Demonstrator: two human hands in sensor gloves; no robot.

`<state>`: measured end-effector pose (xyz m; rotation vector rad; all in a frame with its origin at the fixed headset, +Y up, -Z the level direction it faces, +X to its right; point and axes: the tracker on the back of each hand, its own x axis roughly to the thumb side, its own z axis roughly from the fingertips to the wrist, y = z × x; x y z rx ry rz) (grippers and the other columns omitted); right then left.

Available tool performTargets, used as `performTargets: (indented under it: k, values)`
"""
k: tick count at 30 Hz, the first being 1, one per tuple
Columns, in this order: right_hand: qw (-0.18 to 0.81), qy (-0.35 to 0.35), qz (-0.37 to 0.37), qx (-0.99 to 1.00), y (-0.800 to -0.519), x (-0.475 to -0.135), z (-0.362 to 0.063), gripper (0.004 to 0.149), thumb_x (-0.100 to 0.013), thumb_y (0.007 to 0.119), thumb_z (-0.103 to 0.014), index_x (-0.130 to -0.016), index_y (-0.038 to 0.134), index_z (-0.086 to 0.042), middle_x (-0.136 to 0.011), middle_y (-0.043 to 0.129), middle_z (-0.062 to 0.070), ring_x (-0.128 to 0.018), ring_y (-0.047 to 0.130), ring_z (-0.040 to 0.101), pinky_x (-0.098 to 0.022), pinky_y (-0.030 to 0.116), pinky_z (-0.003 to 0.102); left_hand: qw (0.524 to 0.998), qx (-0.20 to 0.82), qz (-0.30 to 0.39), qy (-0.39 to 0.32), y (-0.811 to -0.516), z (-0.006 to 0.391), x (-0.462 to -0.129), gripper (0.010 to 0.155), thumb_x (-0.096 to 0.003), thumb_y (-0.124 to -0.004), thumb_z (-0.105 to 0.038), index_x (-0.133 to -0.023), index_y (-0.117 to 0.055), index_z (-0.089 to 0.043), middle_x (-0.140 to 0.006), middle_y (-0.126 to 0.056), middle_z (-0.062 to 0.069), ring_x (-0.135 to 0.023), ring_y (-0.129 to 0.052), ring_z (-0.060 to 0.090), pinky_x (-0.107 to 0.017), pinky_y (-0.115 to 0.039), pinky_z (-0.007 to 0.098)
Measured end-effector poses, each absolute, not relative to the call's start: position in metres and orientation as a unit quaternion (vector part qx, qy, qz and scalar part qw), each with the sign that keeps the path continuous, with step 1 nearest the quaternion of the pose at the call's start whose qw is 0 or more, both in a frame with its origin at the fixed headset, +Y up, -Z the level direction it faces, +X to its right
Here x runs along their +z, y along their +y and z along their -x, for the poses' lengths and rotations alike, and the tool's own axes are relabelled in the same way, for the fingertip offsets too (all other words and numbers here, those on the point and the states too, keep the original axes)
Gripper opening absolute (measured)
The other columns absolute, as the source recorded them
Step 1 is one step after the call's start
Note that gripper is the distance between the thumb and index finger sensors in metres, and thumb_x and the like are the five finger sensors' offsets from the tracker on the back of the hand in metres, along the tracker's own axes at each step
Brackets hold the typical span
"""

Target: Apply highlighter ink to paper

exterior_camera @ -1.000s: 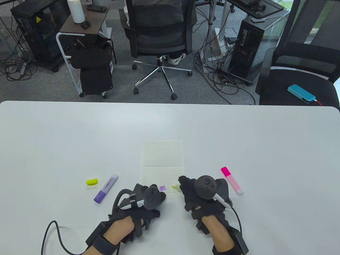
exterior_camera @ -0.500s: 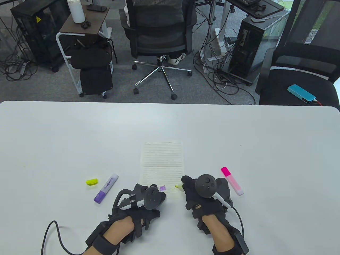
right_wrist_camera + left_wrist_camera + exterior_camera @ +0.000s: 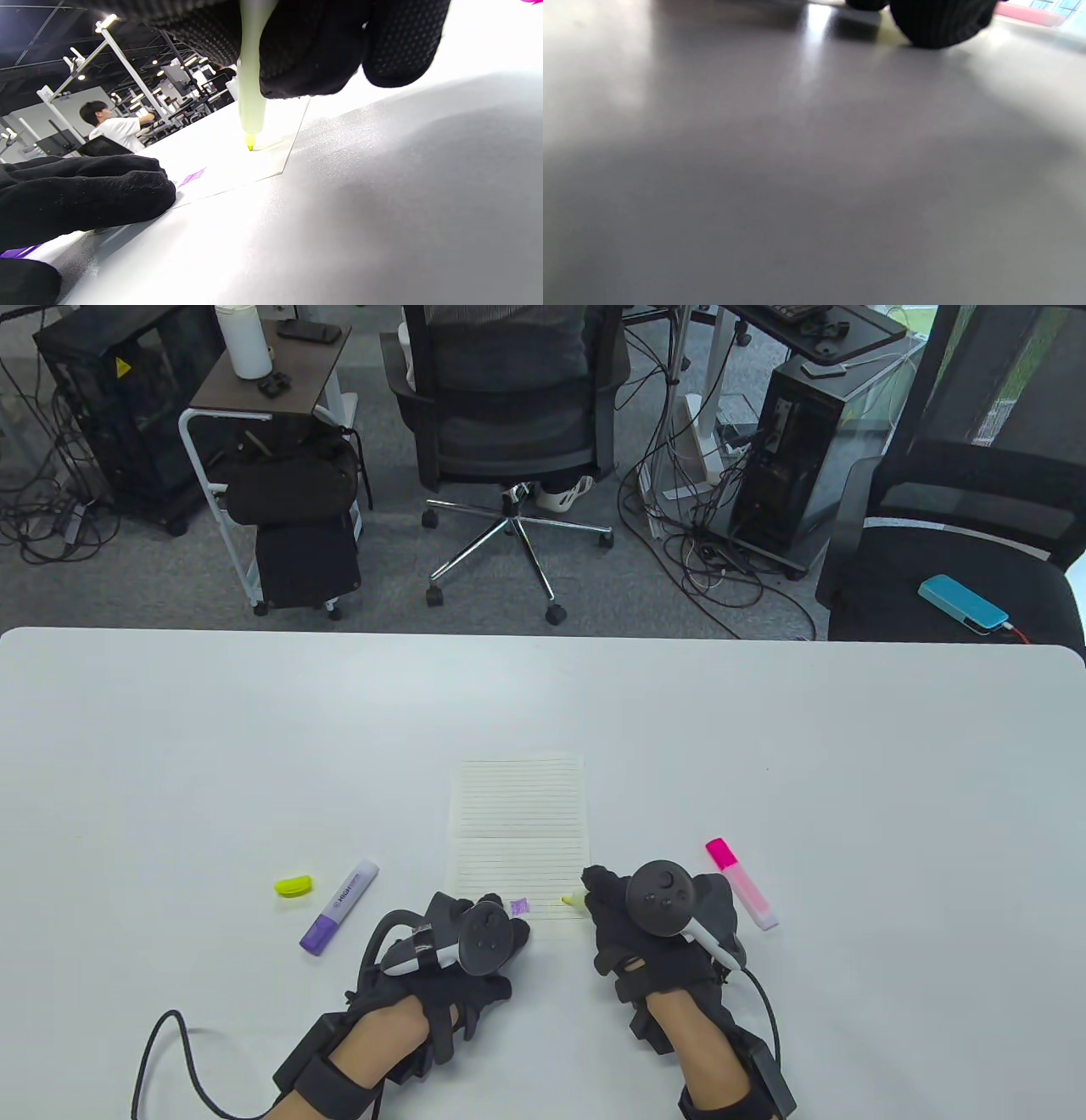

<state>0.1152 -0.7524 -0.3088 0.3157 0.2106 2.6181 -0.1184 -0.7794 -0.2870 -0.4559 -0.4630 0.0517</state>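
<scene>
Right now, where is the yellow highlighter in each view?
Table view: yellow highlighter tip at the paper's near right corner, in the right hand.
Left wrist view: not identifiable.
Right wrist view: top centre, tip on paper.
Shared landmark: purple mark.

White table point(image 3: 254, 746); cream paper point(image 3: 519, 814) ruled with thin dark lines, one purple mark point(image 3: 519, 906). Yellow highlighter point(image 3: 251, 84); yellow cap point(image 3: 293, 886); purple-and-white highlighter point(image 3: 338, 907); pink highlighter point(image 3: 741, 884). Black gloves on left hand point(image 3: 462, 959) and right hand point(image 3: 653, 933).
</scene>
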Motion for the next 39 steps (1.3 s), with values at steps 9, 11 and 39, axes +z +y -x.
performTargets:
  k: [9, 11, 39]
  values:
    - [0.240, 0.083, -0.115, 0.960, -0.746, -0.305, -0.114, 0.040, -0.064, 0.074, -0.030, -0.100, 0.073, -0.016, -0.076, 0.089, 0.018, -0.042, 0.092, 0.030, -0.056, 0.075, 0.057, 0.947, 0.025, 0.224, -0.227, -0.779, 0.118, -0.287, 0.073, -0.0423, -0.070, -0.054, -0.106, -0.039, -0.040, -0.114, -0.026, 0.001, -0.102, -0.036, 0.034, -0.073, -0.045, 0.055]
    - [0.247, 0.079, -0.119, 0.958, -0.746, -0.305, -0.115, 0.040, -0.064, 0.074, -0.031, -0.101, 0.073, -0.016, -0.076, 0.089, 0.018, -0.042, 0.092, 0.030, -0.056, 0.075, 0.057, 0.947, 0.025, 0.224, -0.227, -0.779, 0.118, -0.287, 0.072, -0.0423, -0.070, -0.054, -0.106, -0.039, -0.040, -0.114, -0.025, 0.001, -0.102, -0.036, 0.034, -0.073, -0.045, 0.055]
    - [0.235, 0.088, -0.112, 0.961, -0.746, -0.305, -0.112, 0.040, -0.064, 0.073, -0.031, -0.101, 0.073, -0.016, -0.077, 0.089, 0.018, -0.042, 0.092, 0.030, -0.056, 0.075, 0.057, 0.947, 0.026, 0.224, -0.228, -0.780, 0.119, -0.287, 0.072, -0.0424, -0.070, -0.054, -0.106, -0.039, -0.040, -0.114, -0.025, 0.001, -0.102, -0.036, 0.034, -0.073, -0.045, 0.055]
